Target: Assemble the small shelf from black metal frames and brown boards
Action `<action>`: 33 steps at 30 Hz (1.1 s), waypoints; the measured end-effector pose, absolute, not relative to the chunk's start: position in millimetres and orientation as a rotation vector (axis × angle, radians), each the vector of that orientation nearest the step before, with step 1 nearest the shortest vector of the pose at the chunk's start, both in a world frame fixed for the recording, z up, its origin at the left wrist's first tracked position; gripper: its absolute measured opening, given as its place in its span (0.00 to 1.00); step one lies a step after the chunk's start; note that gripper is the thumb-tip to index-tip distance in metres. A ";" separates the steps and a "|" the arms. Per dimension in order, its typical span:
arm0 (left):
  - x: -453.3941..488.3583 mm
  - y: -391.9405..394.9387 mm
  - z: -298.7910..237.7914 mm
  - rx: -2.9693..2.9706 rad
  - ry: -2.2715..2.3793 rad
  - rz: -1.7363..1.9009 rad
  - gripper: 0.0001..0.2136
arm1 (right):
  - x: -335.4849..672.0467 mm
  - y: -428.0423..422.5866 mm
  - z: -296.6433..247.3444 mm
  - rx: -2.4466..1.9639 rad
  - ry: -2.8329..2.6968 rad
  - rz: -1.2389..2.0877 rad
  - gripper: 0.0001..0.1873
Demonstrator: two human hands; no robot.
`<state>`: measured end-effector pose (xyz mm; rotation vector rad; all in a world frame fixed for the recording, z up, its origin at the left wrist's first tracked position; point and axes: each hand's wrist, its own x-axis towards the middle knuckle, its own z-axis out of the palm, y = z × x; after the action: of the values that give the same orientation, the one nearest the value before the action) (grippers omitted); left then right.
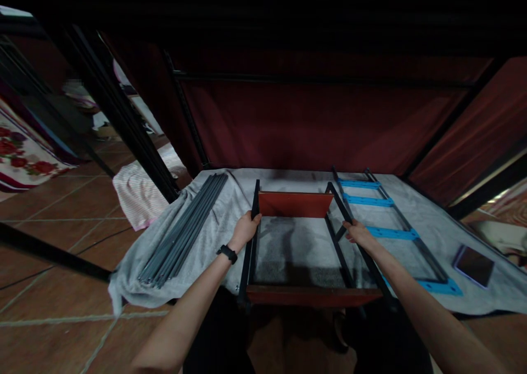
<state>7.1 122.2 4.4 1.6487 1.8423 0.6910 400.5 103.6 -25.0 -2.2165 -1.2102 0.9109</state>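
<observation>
A small frame of black metal bars with red panels at its near and far ends (294,204) rests on a grey cloth (230,209) spread over the floor. My left hand (246,228) is closed round the frame's left black bar (252,242); a black watch sits on that wrist. My right hand (357,232) is closed round the right black bar (349,220). The near red panel (313,296) lies close to my knees.
A bundle of several grey metal rods (185,228) lies on the cloth at left. A black frame with blue crossbars (381,220) lies at right, a phone (473,265) beyond it. Dark red fabric walls on black poles surround the space; a pink striped cloth (138,195) sits on the tiled floor.
</observation>
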 end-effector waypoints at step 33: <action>20.0 99.5 34.9 2.274 2.142 0.242 0.20 | 404.4 103.3 -38.2 -2.084 -1.095 0.965 0.17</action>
<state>20.0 99.5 34.9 2.2744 2.1420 0.2416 404.4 103.3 -38.2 -2.0840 -1.0953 0.9646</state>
